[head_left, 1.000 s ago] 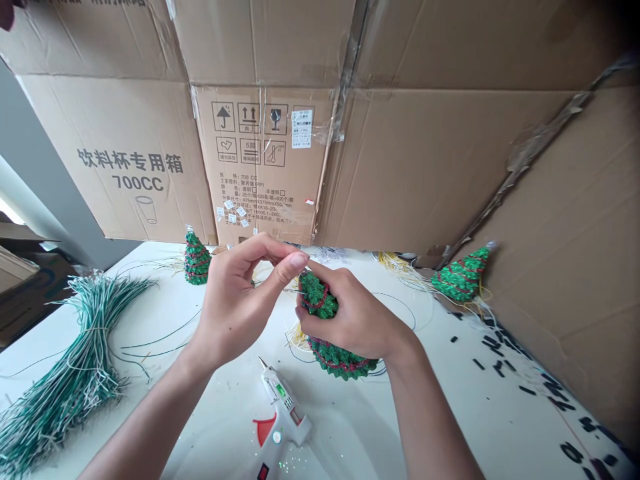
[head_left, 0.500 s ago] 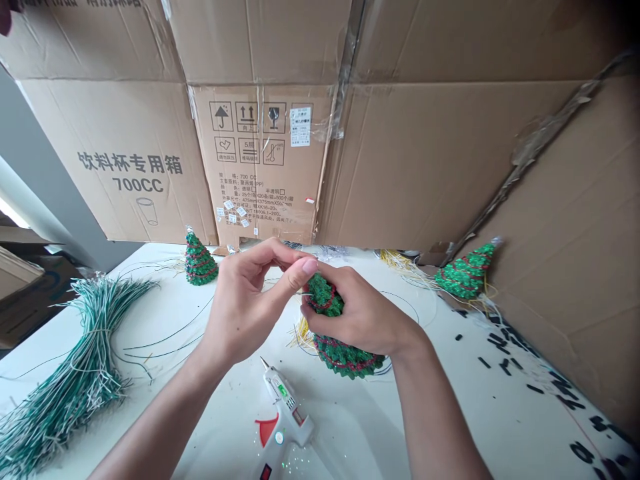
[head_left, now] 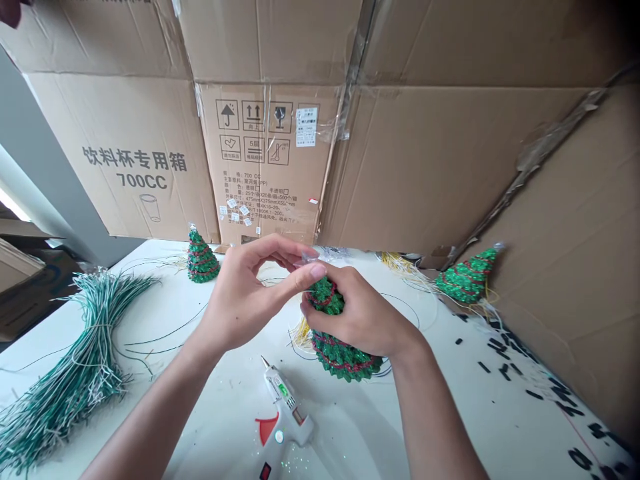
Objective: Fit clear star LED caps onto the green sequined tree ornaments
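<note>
A small green beaded Christmas tree (head_left: 347,353) with dark red garland bands stands tilted on the table, its upper part partly covered by my hands. My right hand (head_left: 357,310) is wrapped around the tree's upper half from the right. At the tip, my left hand (head_left: 250,287) has its thumb and fingers around a small clear topper (head_left: 311,259), mostly hidden by the fingers. Below the hands lies a white glue gun (head_left: 287,407) with a red trigger, its nozzle pointing up and away.
A bundle of green and white wires (head_left: 95,347) lies at the left. One finished-looking tree (head_left: 201,259) stands at the back left, another tree (head_left: 467,275) leans at the right. Black cut pieces (head_left: 500,347) are scattered at right. Cardboard boxes (head_left: 425,167) wall off the back.
My left fingers have loosened and lifted slightly at the tree's tip, so a bit of the clear topper shows. My right hand keeps its hold, and the view has shifted slightly.
</note>
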